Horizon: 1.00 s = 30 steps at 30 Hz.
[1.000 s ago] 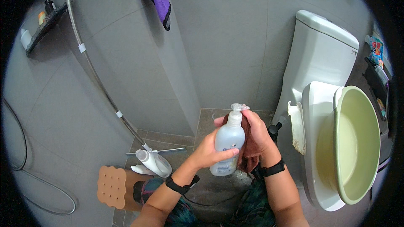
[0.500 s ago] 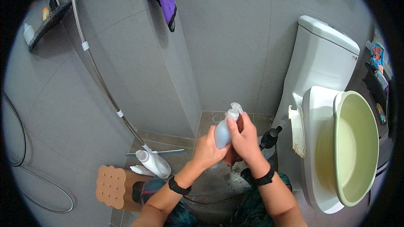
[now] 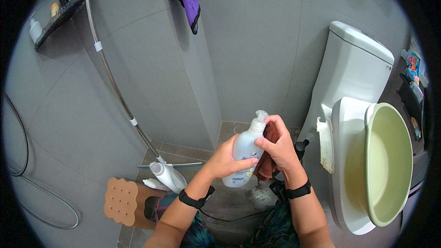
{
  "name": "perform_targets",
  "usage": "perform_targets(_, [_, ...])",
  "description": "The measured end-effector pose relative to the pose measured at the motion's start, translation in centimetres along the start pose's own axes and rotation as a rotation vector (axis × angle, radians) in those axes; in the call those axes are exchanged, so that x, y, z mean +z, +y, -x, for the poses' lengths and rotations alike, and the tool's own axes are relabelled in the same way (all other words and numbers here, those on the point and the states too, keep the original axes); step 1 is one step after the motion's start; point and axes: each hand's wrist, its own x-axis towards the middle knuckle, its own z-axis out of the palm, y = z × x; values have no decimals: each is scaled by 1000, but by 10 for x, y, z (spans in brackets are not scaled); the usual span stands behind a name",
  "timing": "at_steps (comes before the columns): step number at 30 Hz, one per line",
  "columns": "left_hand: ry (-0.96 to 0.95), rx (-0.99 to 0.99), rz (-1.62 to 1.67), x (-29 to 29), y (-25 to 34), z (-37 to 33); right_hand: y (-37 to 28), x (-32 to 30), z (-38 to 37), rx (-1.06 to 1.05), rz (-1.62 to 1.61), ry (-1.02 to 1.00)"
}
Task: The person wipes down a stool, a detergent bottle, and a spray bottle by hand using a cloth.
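Observation:
My left hand (image 3: 223,157) is wrapped round the lower half of a translucent pale-blue pump bottle (image 3: 245,146), tilted with its clear pump head up and to the right. In my right hand (image 3: 282,146) is a reddish-brown cloth (image 3: 265,167), bunched along the bottle's right side. The right thumb lies against the bottle near its shoulder, and the fingers curl over the cloth near the pump neck. Part of a black pump top (image 3: 301,147) shows behind my right hand; its container is mostly hidden.
To the right, a pale green basin (image 3: 367,170) rests on the toilet (image 3: 356,57). A larger white bottle (image 3: 171,177) stands near a tan stool (image 3: 121,202) at the lower left. A long-handled squeegee (image 3: 114,82) leans there. A purple cloth (image 3: 189,0) hangs above.
The bottle has turned so its printed front shows, and more of its body is visible. My right hand has shifted right and up, uncovering more of the brown cloth.

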Motion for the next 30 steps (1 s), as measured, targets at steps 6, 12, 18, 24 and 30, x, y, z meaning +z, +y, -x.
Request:
perform_targets(6, [-4,12,-45,-4,1,3,0,4,-5,15,34,39])
perform_targets(12, [18,-22,-147,-4,4,2,8,2,1,7,-17,68])
perform_targets(18, [15,-15,-179,-5,5,3,-1,5,-2,13,68,22])
perform_targets(24, [35,14,-175,-6,4,2,3,5,-4,-65,108,50])
perform_targets(30, [53,16,-220,-5,3,2,11,6,2,16,-1,22])
